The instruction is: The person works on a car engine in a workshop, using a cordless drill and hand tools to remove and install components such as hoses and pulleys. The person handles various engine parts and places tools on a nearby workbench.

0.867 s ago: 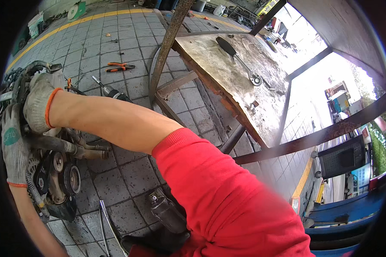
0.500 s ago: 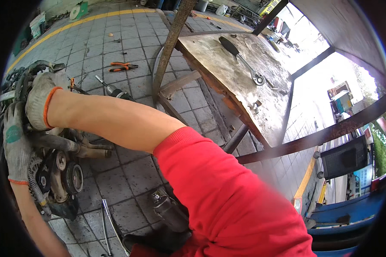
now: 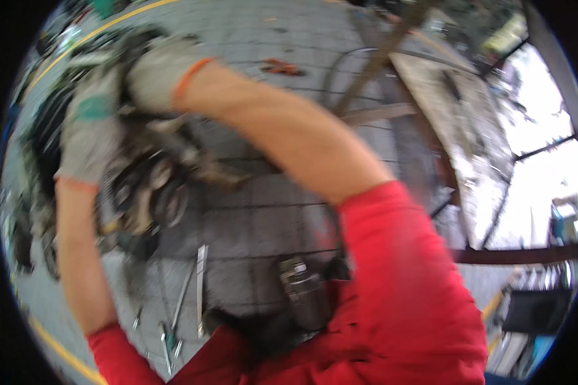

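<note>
The picture is blurred by motion. At the upper left, my left hand [image 3: 91,131], in a grey glove with a teal patch, reaches onto a greasy engine assembly [image 3: 153,186] of hoses, pipes and pulleys on the tiled floor. My right hand [image 3: 157,76], gloved with an orange cuff, is just right of it, touching the top of the same assembly; my bare forearm crosses above the pipes. The fingers of both hands are smeared, so their grip is unclear.
A rusty metal frame [image 3: 376,64] with a stained board [image 3: 475,192] stands at the right. Orange pliers [image 3: 279,67] lie beyond the engine. Long tools [image 3: 201,289] and a dark metal cylinder [image 3: 305,298] lie near my legs. A black cart [image 3: 536,311] is at lower right.
The view has swung toward the engine, which now sits further right and higher in the picture with both hands still on it. My left red sleeve has come into view.
</note>
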A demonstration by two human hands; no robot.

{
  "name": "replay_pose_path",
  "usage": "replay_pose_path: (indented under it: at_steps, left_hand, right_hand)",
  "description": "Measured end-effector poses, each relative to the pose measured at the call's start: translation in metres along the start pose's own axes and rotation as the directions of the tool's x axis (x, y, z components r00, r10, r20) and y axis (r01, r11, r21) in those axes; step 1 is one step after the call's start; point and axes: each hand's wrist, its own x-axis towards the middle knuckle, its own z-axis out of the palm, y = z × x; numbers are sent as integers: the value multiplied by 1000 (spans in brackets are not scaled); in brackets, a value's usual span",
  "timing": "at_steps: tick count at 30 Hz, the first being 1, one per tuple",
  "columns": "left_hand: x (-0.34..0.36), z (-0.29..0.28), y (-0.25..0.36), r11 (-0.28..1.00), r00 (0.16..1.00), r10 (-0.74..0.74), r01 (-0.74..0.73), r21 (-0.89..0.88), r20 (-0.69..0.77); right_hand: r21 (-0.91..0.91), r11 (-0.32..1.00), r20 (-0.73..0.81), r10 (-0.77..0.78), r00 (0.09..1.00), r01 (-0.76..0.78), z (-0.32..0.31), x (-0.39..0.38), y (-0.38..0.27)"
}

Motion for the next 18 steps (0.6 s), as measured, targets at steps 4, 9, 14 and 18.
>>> replay_pose_path:
  at_steps: [4,9,14,18]
  left_hand:
    - [6,-30,10,991,997,-79,77,-111,-9]
    - [-1,-34,9,993,996,-94,93,-79,-10]
    - [2,-38,14,993,997,-74,75,-93,22]
    - [3,-21,-4,996,996,-85,85,-14,34]
  right_hand:
    - [-135,989,-10,-67,998,65,9,16,-3]
    - [-33,983,24,-177,984,178,-21,4,-18]
    - [19,993,-106,-112,988,115,-7,5,-12]
    - [-30,990,-139,-138,981,135,-8,9,-8]
